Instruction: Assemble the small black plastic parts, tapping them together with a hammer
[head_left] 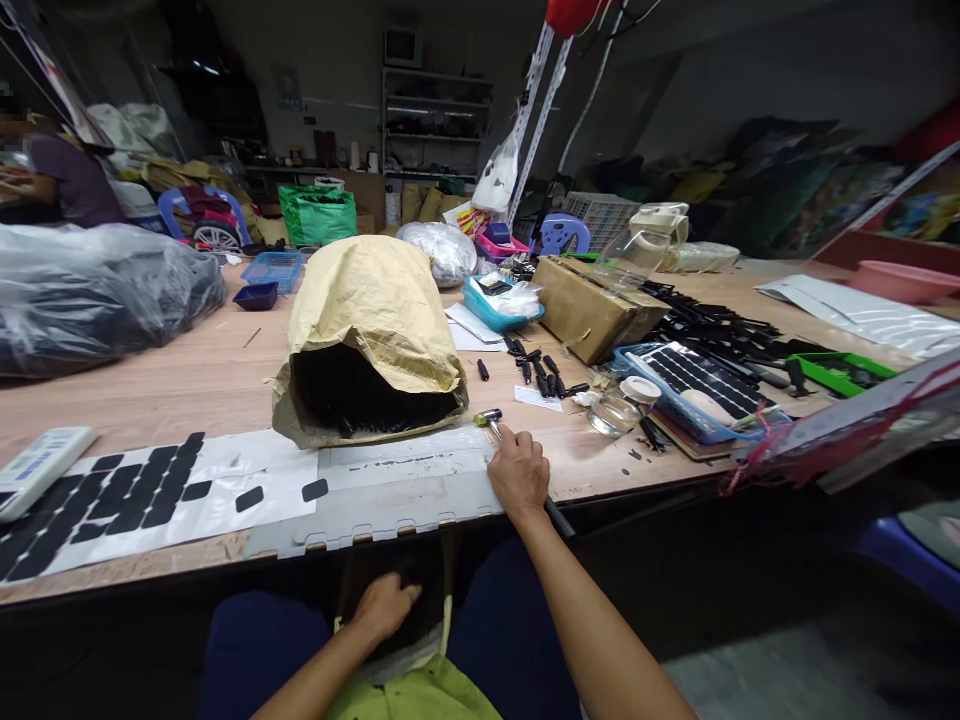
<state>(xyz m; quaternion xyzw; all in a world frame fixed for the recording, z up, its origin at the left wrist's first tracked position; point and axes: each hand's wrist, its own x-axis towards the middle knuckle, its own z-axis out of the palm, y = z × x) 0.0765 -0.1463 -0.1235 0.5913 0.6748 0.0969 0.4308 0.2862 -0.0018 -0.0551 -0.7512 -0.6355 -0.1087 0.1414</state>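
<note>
My right hand (517, 472) rests on the table's front edge, closed round a small hammer (489, 419) whose metal head points toward a yellow-brown paper sack (371, 305). The hammer's dark handle sticks out behind my wrist. The sack lies on its side with its dark mouth facing me. A grey metal strip (390, 495) lies under the hand, along the edge. My left hand (386, 605) is below the table between my knees, fingers curled into a dark opening of a bag; what it grips is hidden.
Sheet of black pads (112, 495) and a white remote (37, 465) at left. Black plastic-wrapped bundle (90, 295) far left. Small black parts (536, 370), cardboard box (592, 305), solar panel tray (694, 385) and glass jar (615, 412) at right. A person sits at far left.
</note>
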